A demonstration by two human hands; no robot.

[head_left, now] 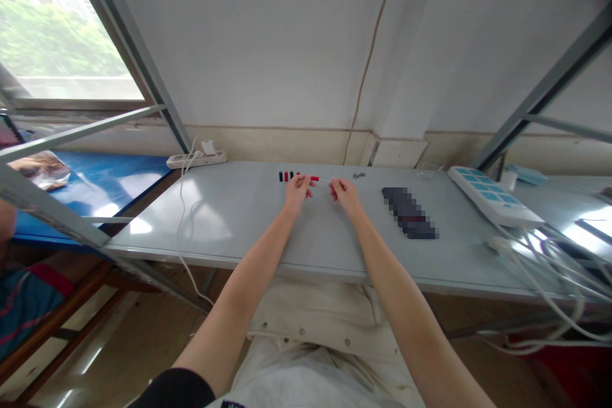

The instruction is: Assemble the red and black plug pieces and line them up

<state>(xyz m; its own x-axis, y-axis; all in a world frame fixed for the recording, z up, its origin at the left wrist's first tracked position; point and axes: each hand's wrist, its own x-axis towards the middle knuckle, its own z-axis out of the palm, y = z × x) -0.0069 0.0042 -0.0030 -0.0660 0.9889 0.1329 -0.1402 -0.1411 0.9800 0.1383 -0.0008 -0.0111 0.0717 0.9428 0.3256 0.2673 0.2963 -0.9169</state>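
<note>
My left hand (297, 191) is over the desk, fingers pinched at the end of a small red tube (314, 178) that points right. A thin pale thread (324, 180) runs from that tube toward my right hand (343, 191), whose thumb and fingers are closed on it. Exactly how the thread meets the tube is too small to tell. Just behind and left of my left hand, short cylinders stand in a row: a black one (280, 176), a red one (285, 176) and others partly hidden. Right of my right hand lie small dark metallic bits (359, 175).
A dark pixelated rectangle (408, 213) lies on the grey desk (229, 204). White power strips sit at the left (215, 157) and right (492, 194), with loose cables (540, 268). Metal frame posts (157, 83) rise at both sides. Part of another person (33, 306) shows at far left.
</note>
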